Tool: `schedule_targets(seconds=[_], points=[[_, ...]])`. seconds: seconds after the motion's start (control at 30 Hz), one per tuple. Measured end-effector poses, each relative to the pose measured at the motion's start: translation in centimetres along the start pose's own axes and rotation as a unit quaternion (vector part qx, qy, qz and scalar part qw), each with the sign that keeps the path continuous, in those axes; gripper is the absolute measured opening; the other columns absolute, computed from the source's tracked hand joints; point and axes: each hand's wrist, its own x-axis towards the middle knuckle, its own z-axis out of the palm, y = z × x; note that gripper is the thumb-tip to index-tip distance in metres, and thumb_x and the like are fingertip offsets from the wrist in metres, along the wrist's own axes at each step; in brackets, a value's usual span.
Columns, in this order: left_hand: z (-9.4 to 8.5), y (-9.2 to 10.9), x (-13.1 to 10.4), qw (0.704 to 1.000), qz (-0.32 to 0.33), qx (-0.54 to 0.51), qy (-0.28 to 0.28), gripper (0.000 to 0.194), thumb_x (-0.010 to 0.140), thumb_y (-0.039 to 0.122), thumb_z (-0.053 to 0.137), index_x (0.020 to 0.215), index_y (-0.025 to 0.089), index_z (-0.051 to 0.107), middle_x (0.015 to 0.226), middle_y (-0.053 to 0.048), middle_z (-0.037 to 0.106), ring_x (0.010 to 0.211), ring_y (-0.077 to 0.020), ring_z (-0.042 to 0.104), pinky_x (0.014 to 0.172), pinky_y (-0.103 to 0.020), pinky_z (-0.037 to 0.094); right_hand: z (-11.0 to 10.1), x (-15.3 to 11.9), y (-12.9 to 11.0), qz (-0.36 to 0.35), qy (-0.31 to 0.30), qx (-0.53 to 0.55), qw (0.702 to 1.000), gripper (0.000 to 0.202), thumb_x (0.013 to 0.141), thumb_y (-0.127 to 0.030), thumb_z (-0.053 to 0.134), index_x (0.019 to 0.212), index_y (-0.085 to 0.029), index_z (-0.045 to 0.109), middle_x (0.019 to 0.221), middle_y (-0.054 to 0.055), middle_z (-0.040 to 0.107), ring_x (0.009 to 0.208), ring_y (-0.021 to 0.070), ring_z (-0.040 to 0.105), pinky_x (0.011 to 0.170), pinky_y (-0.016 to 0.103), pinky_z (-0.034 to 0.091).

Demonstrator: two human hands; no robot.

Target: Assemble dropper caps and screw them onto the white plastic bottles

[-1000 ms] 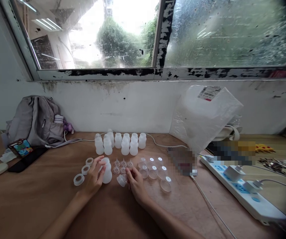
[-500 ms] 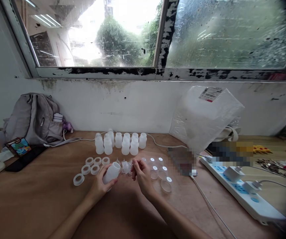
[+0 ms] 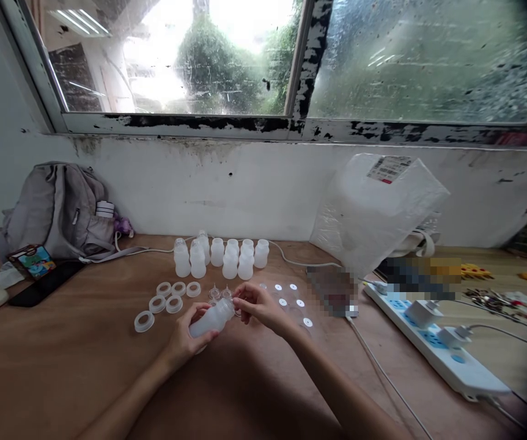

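My left hand (image 3: 189, 333) is wrapped round a frosted white baby bottle (image 3: 209, 322), tilted with its mouth up and to the right. At that mouth, my right hand (image 3: 255, 304) pinches a small clear piece (image 3: 227, 302) with thumb and fingers; its exact shape is partly hidden. Behind the hands lie clear nipple-like parts (image 3: 214, 293) with thin tips. White screw rings (image 3: 157, 304) lie in rows left of the bottle. Right of my right hand are white discs (image 3: 300, 303) and clear round caps, partly covered by the wrist.
Several frosted bottles (image 3: 231, 260) stand along the back, some with clear tops. A backpack (image 3: 62, 214) and a black phone (image 3: 46, 284) are left. At right are a plastic bag (image 3: 364, 214), a power strip (image 3: 447, 354) and a charging cable (image 3: 383, 373).
My right hand has moved down and left to the bottle's mouth, where the clear piece now sits against it. My left hand still holds the bottle, now tilted further right.
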Motion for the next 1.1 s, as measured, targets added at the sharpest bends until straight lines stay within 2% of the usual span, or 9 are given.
schedule_targets(seconds=[0.13,0.3,0.43,0.57,0.63,0.77,0.93,1.0,1.1], points=[[0.0,0.3,0.0,1.0,-0.002,-0.019,-0.022,0.04,0.065,0.032,0.062,0.099,0.016,0.048,0.094,-0.007,0.06,0.089,-0.0213,0.057,0.073,-0.028,0.045,-0.7,-0.2,-0.5,0.0,-0.023,-0.012,1.0,0.025,0.071,-0.037,0.058,0.082,-0.015,0.054,0.061,-0.002,0.057,0.044,0.0075,0.051,0.041,0.019,0.042],[0.1,0.4,-0.2,1.0,-0.003,-0.013,-0.02,0.041,0.064,0.034,0.062,0.098,0.016,0.049,0.09,-0.006,0.061,0.088,-0.022,0.057,0.072,-0.029,0.045,-1.1,-0.3,-0.6,0.009,-0.033,-0.057,0.998,0.024,0.071,-0.037,0.057,0.079,-0.015,0.055,0.06,-0.001,0.057,0.047,0.0086,0.051,0.044,0.021,0.043],[0.2,0.4,-0.4,1.0,0.006,0.01,-0.024,0.04,0.064,0.033,0.063,0.097,0.016,0.05,0.089,-0.006,0.061,0.084,-0.0208,0.058,0.072,-0.029,0.045,-0.6,-0.5,-0.4,-0.005,-0.015,-0.134,0.991,0.024,0.075,-0.038,0.051,0.066,-0.016,0.05,0.05,-0.004,0.051,0.037,0.0063,0.042,0.035,0.017,0.03],[0.1,1.1,-0.6,0.998,0.003,0.021,-0.055,0.04,0.065,0.034,0.062,0.098,0.016,0.049,0.089,-0.006,0.061,0.082,-0.02,0.058,0.071,-0.029,0.045,-0.5,-0.5,-0.6,-0.072,0.019,-0.244,0.967,0.04,0.077,-0.039,0.049,0.046,-0.016,0.04,0.041,-0.006,0.032,0.038,0.005,0.028,0.038,0.019,0.018],[0.0,1.5,-0.6,0.998,0.003,0.019,-0.061,0.039,0.066,0.034,0.061,0.099,0.016,0.048,0.089,-0.006,0.06,0.081,-0.0195,0.058,0.071,-0.028,0.045,-0.7,-0.6,-0.9,-0.087,0.017,-0.274,0.958,0.04,0.076,-0.04,0.05,0.045,-0.016,0.04,0.042,-0.006,0.031,0.041,0.0054,0.027,0.039,0.02,0.017],[0.0,1.7,-0.7,0.998,0.011,0.032,-0.055,0.04,0.065,0.034,0.062,0.098,0.017,0.049,0.087,-0.006,0.061,0.078,-0.019,0.058,0.068,-0.028,0.046,-1.0,-0.8,-1.3,-0.092,-0.015,-0.284,0.954,0.032,0.074,-0.04,0.053,0.053,-0.017,0.045,0.049,-0.005,0.039,0.045,0.0065,0.031,0.042,0.019,0.021],[0.5,1.5,-0.9,0.995,0.053,0.086,-0.001,0.038,0.061,0.036,0.063,0.094,0.02,0.053,0.091,-0.005,0.061,0.08,-0.0196,0.056,0.072,-0.031,0.046,-0.7,-0.9,-0.8,-0.095,-0.014,-0.301,0.949,0.043,0.08,-0.039,0.043,0.044,-0.016,0.038,0.043,-0.006,0.026,0.042,0.006,0.021,0.04,0.021,0.014],[0.5,1.5,-0.9,0.994,0.058,0.091,0.006,0.038,0.062,0.035,0.062,0.094,0.02,0.052,0.09,-0.005,0.061,0.079,-0.0192,0.057,0.071,-0.03,0.046,-0.7,-0.9,-0.9,-0.099,-0.009,-0.311,0.945,0.04,0.079,-0.039,0.046,0.046,-0.016,0.042,0.043,-0.005,0.03,0.042,0.0062,0.025,0.04,0.02,0.015],[0.0,1.5,-1.0,0.992,0.062,0.111,-0.012,0.038,0.064,0.035,0.061,0.098,0.02,0.051,0.092,-0.006,0.061,0.079,-0.0193,0.057,0.07,-0.03,0.047,-0.9,-1.1,-1.4,-0.113,-0.015,-0.306,0.945,0.024,0.074,-0.035,0.053,0.059,-0.017,0.052,0.05,-0.004,0.042,0.046,0.0076,0.035,0.042,0.019,0.022]])
